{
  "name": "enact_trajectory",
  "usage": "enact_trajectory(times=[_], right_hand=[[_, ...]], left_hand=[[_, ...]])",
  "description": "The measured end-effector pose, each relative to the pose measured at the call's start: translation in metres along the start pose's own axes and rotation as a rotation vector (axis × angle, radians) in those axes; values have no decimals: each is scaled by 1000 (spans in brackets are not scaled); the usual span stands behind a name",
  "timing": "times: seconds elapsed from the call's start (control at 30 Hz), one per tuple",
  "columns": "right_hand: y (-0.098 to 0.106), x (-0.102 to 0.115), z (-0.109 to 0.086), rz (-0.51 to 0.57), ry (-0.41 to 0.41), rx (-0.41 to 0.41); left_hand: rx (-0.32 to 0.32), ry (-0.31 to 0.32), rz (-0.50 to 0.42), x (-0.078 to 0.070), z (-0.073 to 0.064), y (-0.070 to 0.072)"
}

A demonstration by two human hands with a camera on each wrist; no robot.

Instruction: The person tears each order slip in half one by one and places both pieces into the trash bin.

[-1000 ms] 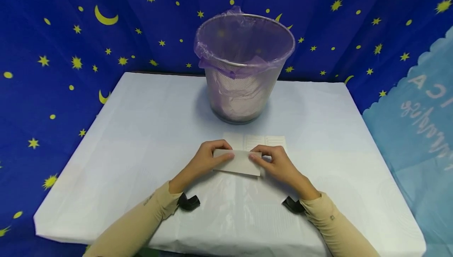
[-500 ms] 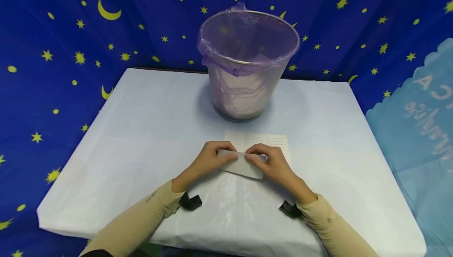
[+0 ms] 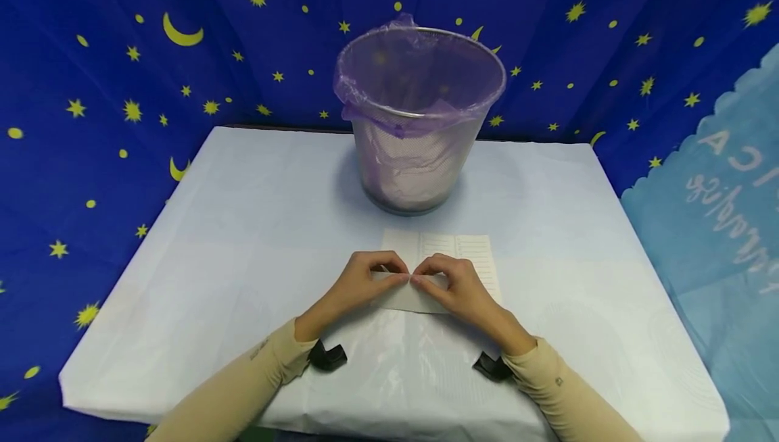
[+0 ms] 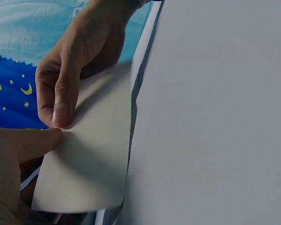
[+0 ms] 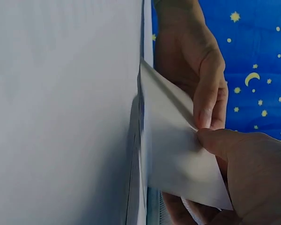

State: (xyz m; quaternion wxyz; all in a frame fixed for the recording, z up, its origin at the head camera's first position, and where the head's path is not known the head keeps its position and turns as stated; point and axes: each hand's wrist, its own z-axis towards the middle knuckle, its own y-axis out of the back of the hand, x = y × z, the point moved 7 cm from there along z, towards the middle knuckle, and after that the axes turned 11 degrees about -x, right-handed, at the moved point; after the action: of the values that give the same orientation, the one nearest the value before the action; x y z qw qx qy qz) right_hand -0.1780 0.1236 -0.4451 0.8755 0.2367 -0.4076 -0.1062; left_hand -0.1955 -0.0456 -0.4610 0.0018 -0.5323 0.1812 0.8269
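Observation:
A small plain off-white piece of paper (image 3: 409, 301) stands tilted up in front of the person, its upper edge pinched by both hands. My left hand (image 3: 365, 280) grips that edge between thumb and fingertips, and my right hand (image 3: 465, 290) does likewise from the other side. The thumb tips nearly meet at the middle of the edge. In the left wrist view the paper (image 4: 91, 159) hangs from the pinch with its lower edge close to the tabletop. Just behind the hands lies a sheet printed with ruled lines (image 3: 477, 249), partly hidden by them.
A mesh wastebasket (image 3: 420, 165) with a purple bag liner stands at the back middle of the white-covered table (image 3: 262, 192). Blue curtains (image 3: 231, 36) with stars and moons hang behind. Black straps (image 3: 327, 357) sit at both wrists.
Both hands have slid inward along the paper's upper edge, and the thumbs have come together at its middle. The wastebasket and printed sheet have stayed in place.

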Motion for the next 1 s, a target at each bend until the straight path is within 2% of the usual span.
enact_trajectory(times=[0.17,0.3,0.47,0.67,1.0], right_hand=[[-1,1,2,30,-32,-4],[3,2,7,48,-58,-56],[12,8,15,21,-29,-109],[23,13,30,-19,-19,-108],[49,31,58,-65,57,-130]], left_hand=[[5,27,10,0,1,1],[-11,38,20,-5,5,3],[-31,20,22,-13,14,5],[-51,0,16,-26,28,8],[-45,-44,28,-56,56,16]])
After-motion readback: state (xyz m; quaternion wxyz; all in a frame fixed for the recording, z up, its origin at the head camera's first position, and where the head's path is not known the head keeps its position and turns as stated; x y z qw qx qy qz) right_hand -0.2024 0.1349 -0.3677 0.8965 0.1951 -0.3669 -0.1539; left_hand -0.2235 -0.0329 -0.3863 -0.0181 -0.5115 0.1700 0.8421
